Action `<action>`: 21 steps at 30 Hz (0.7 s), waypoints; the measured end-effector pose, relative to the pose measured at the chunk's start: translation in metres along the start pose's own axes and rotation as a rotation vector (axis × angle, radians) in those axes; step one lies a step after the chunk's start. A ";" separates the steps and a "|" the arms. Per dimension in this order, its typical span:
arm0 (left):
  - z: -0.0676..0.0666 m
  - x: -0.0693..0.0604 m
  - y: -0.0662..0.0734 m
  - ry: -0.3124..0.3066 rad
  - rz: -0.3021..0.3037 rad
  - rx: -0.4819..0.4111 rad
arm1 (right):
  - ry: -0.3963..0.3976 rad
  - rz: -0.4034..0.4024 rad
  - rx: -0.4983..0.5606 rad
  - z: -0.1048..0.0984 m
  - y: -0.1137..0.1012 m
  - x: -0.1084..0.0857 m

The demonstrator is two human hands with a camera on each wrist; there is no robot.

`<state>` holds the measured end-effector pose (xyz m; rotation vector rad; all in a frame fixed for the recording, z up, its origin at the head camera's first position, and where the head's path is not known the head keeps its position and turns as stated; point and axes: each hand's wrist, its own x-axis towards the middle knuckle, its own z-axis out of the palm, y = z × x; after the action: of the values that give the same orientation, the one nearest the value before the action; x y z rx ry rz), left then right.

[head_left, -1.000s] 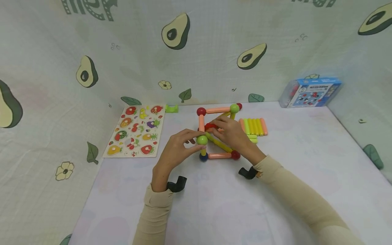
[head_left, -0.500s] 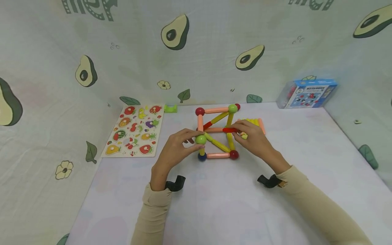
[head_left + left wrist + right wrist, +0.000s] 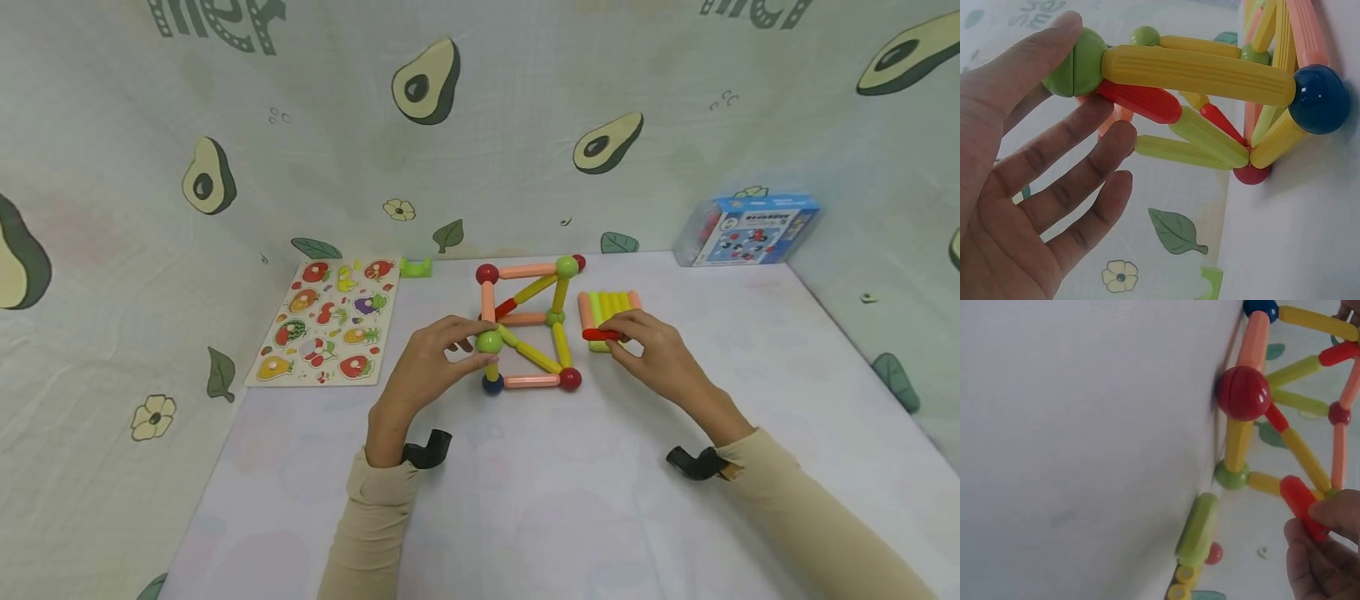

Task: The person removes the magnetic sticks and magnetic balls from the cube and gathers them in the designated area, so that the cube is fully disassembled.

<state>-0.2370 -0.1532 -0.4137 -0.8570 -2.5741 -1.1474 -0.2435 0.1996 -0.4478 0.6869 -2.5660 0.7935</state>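
My left hand [image 3: 431, 362] pinches a green ball [image 3: 490, 342] at the near left top of a frame of rods and balls. In the left wrist view, a yellow rod [image 3: 1197, 75] joins that ball to a blue ball [image 3: 1319, 100] below. My right hand [image 3: 663, 354] pinches a short red rod [image 3: 598, 334] between thumb and fingers, right of the frame and apart from it. The frame has pink rods [image 3: 531, 381], yellow rods [image 3: 562, 346] and dark red balls [image 3: 570, 379]. The right wrist view shows the red rod [image 3: 1300, 497] tilted, its lower end covered by fingers.
Several loose pink, yellow and green rods [image 3: 613, 307] lie side by side beyond the right hand. A fruit picture board [image 3: 351, 350] lies left, with a small green piece [image 3: 416, 268] beside it. A blue box [image 3: 753, 233] stands at the back right.
My right hand has moved from inside the frame out to the right and slightly nearer, carrying the red rod. The left hand keeps hold of the green ball.
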 end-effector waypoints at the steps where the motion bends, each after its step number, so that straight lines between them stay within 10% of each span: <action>1: 0.000 0.000 0.000 0.000 -0.001 0.003 | -0.007 0.001 -0.003 0.000 0.002 -0.002; 21: 0.000 0.000 0.001 -0.013 -0.027 0.005 | -0.172 0.017 -0.100 0.010 0.024 -0.018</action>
<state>-0.2362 -0.1532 -0.4130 -0.8334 -2.6060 -1.1455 -0.2443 0.2169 -0.4742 0.7317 -2.7477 0.6316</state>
